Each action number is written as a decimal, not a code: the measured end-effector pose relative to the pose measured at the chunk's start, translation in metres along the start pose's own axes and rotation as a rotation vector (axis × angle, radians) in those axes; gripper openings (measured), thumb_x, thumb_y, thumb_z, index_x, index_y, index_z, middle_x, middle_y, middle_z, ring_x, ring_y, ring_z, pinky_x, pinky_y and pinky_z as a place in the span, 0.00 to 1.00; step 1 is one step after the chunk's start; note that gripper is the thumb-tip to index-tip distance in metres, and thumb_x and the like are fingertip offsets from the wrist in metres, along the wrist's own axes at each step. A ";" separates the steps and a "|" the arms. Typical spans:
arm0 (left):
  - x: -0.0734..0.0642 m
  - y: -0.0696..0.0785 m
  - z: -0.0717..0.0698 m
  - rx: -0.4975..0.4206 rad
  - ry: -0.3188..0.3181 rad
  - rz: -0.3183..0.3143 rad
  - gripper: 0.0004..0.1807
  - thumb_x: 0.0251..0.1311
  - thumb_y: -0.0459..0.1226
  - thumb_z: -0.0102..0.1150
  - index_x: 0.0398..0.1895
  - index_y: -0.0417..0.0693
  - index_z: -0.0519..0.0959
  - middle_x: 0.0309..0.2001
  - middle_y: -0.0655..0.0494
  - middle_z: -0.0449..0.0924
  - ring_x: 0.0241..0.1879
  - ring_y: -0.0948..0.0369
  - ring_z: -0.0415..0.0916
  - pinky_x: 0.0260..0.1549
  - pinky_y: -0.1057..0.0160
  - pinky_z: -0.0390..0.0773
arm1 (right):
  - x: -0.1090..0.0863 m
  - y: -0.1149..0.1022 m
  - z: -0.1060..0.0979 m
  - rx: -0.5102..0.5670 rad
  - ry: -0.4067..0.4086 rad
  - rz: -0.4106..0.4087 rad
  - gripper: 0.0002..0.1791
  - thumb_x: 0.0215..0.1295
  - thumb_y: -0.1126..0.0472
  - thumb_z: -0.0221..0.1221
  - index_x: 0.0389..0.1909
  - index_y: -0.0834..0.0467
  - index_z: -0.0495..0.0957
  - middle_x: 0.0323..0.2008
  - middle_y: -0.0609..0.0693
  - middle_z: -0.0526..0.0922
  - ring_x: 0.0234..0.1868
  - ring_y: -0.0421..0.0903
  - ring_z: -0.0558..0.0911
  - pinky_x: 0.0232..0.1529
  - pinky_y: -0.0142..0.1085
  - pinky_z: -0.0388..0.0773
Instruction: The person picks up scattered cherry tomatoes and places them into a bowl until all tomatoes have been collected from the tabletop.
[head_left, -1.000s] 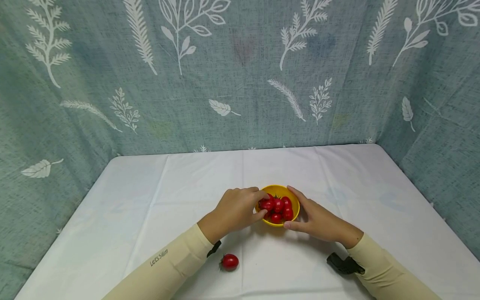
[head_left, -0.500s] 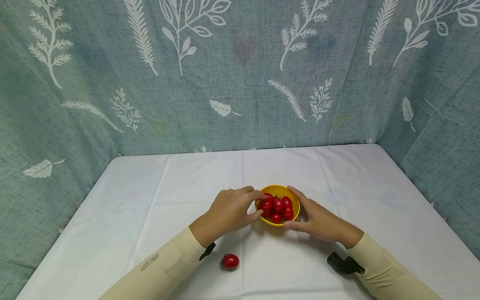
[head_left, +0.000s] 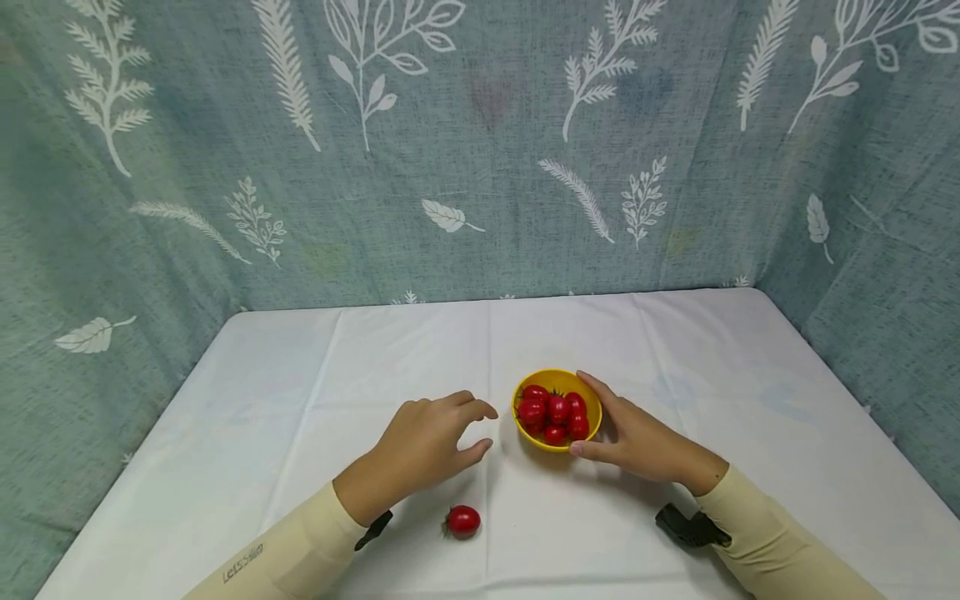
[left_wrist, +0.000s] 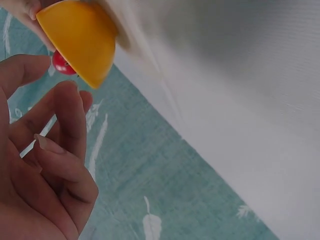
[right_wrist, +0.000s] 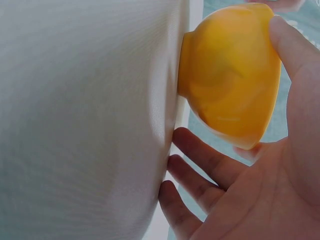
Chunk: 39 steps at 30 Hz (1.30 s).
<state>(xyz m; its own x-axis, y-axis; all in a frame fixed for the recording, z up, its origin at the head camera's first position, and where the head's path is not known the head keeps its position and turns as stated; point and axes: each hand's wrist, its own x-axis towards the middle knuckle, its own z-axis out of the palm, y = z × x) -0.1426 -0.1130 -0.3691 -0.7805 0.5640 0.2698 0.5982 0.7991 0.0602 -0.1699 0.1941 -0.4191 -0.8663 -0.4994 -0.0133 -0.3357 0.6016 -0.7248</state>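
Note:
A small yellow bowl (head_left: 552,448) stands on the table with several red cherry tomatoes (head_left: 557,408) heaped inside. My right hand (head_left: 637,437) holds the bowl from the right, thumb at the near rim and index finger at the far side. In the right wrist view the other fingers (right_wrist: 200,155) rest on the cloth beside the bowl (right_wrist: 235,75). To the bowl's left, my left hand (head_left: 420,446) hovers apart from it, fingers loosely bent, nothing between them. One loose cherry tomato (head_left: 462,522) lies on the cloth, nearer than the bowl and right of the left wrist.
A white cloth (head_left: 375,350) covers the table. Behind it and along both sides hangs a green-blue curtain (head_left: 487,167) with white leaf prints. Dark straps, such as the right wrist's strap (head_left: 690,527), sit under both sleeves.
My left hand has let go of a cherry tomato in the bowl and drawn back to the left and toward me. The right hand and bowl have stayed put.

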 end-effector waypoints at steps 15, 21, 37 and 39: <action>-0.040 -0.007 -0.001 -0.040 -0.076 -0.017 0.11 0.59 0.48 0.67 0.43 0.59 0.85 0.38 0.66 0.83 0.14 0.72 0.59 0.18 0.70 0.63 | 0.001 0.000 0.000 0.003 0.000 0.000 0.57 0.60 0.38 0.66 0.80 0.54 0.43 0.77 0.60 0.56 0.77 0.63 0.57 0.73 0.62 0.54; -0.049 -0.008 -0.001 -0.120 -0.149 0.068 0.09 0.62 0.48 0.64 0.45 0.63 0.84 0.40 0.69 0.83 0.19 0.74 0.67 0.23 0.69 0.68 | 0.001 -0.001 0.000 0.006 -0.003 0.012 0.58 0.59 0.37 0.66 0.80 0.52 0.43 0.77 0.60 0.56 0.77 0.62 0.57 0.73 0.62 0.54; -0.055 -0.007 0.003 -0.158 -0.251 0.129 0.15 0.51 0.52 0.71 0.42 0.65 0.83 0.35 0.73 0.79 0.21 0.77 0.62 0.23 0.70 0.65 | 0.000 0.000 0.000 -0.003 -0.002 0.010 0.57 0.60 0.37 0.66 0.80 0.54 0.43 0.77 0.61 0.56 0.77 0.63 0.56 0.73 0.63 0.53; -0.054 -0.008 0.004 -0.154 -0.259 0.129 0.15 0.50 0.52 0.72 0.42 0.67 0.83 0.34 0.73 0.78 0.21 0.76 0.62 0.23 0.70 0.65 | 0.000 -0.001 0.000 -0.003 -0.001 0.011 0.58 0.60 0.37 0.66 0.80 0.54 0.43 0.77 0.61 0.56 0.77 0.63 0.57 0.73 0.63 0.53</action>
<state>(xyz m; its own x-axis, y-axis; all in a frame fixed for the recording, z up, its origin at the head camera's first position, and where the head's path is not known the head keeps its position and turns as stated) -0.1053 -0.1491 -0.3879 -0.7049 0.7086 0.0319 0.7002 0.6880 0.1910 -0.1697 0.1934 -0.4190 -0.8695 -0.4935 -0.0216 -0.3277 0.6089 -0.7224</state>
